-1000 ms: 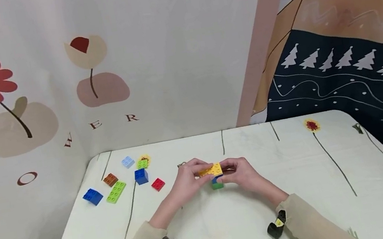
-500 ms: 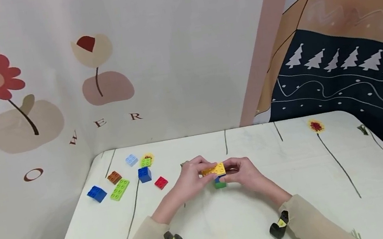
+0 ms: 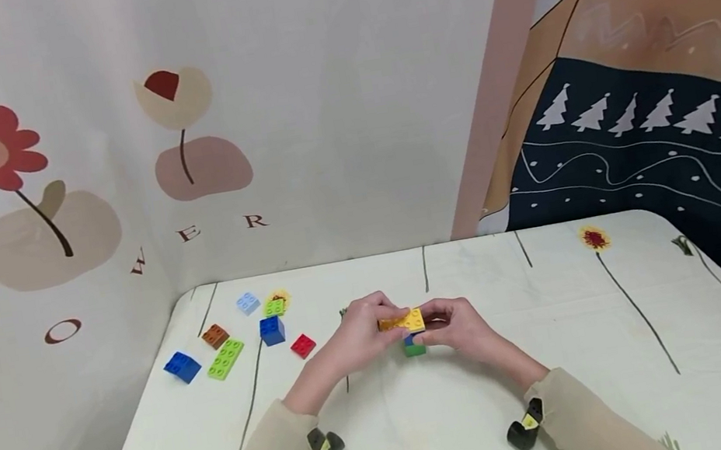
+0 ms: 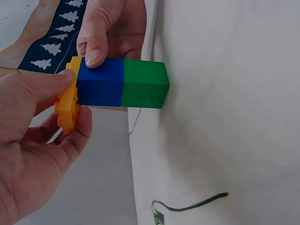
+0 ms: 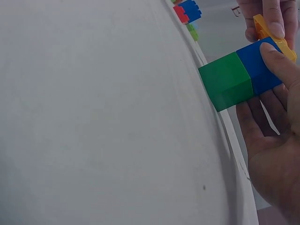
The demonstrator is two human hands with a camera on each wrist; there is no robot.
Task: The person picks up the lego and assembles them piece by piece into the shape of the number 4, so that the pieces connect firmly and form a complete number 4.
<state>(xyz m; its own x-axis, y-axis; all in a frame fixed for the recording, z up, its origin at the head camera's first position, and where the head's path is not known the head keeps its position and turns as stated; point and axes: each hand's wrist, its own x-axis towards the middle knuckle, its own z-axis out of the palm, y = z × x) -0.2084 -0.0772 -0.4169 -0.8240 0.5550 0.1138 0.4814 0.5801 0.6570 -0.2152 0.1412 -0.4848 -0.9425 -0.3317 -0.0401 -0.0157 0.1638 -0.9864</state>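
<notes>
Between the hands stands a short stack of toy building bricks: a green brick [image 4: 144,84] at the bottom, a blue brick [image 4: 101,86] on it, and a flat yellow brick [image 3: 412,320] on top. The yellow brick juts out toward the left, past the blue one. My left hand [image 3: 365,332] pinches that overhanging end between thumb and fingers. On the other side my right hand [image 3: 453,328] grips the blue brick, its thumb lying across one face in the right wrist view. Part of the yellow brick is hidden behind the left fingers.
Loose bricks lie on the left of the white table [image 3: 408,438]: a red one [image 3: 303,346], two dark blue ones, including a tall block [image 3: 272,331], a brown one [image 3: 215,336], a long lime one [image 3: 225,359], a small lime one [image 3: 274,307] and a light blue one [image 3: 248,303].
Both hands keep their hold on the stack and hardly move. The head view has shifted slightly, so the scene sits a little further right than a second ago.
</notes>
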